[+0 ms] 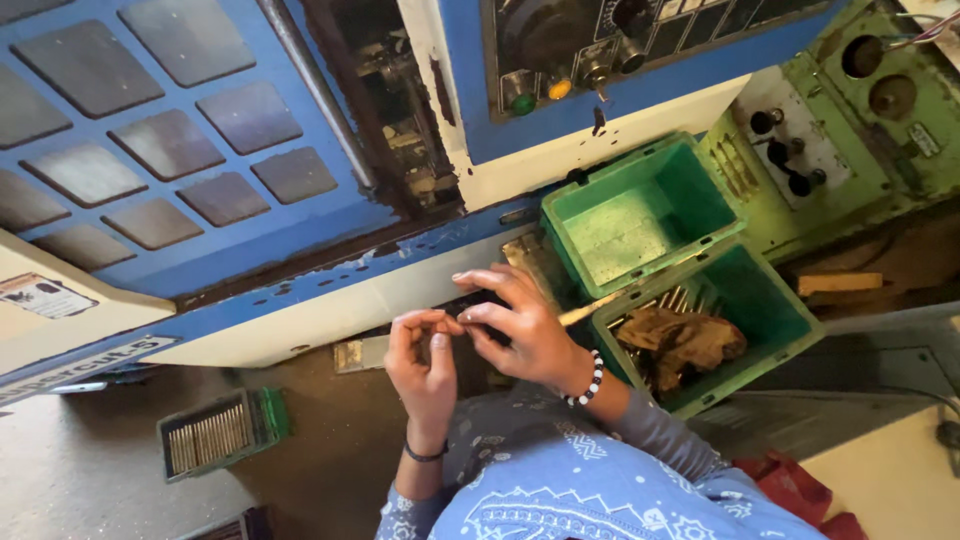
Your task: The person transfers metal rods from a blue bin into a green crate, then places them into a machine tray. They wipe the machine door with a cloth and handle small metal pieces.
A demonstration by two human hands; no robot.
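The floor point(90, 470) is grey concrete, darkening to brown beside the machine. On it, to the left, lies a small green tray point(222, 432) packed with thin metal rods. A red cloth point(800, 492) lies low on the right. Two green plastic bins point(680, 270) sit against the machine's base; what bears them is hidden

Head view: single camera, worn high, tilted steeply down.
Looks close over the person's own left hand point(425, 365) and right hand point(515, 325), toward a blue machine front point(200, 150) and green bins point(640, 215); frame rolled askew.
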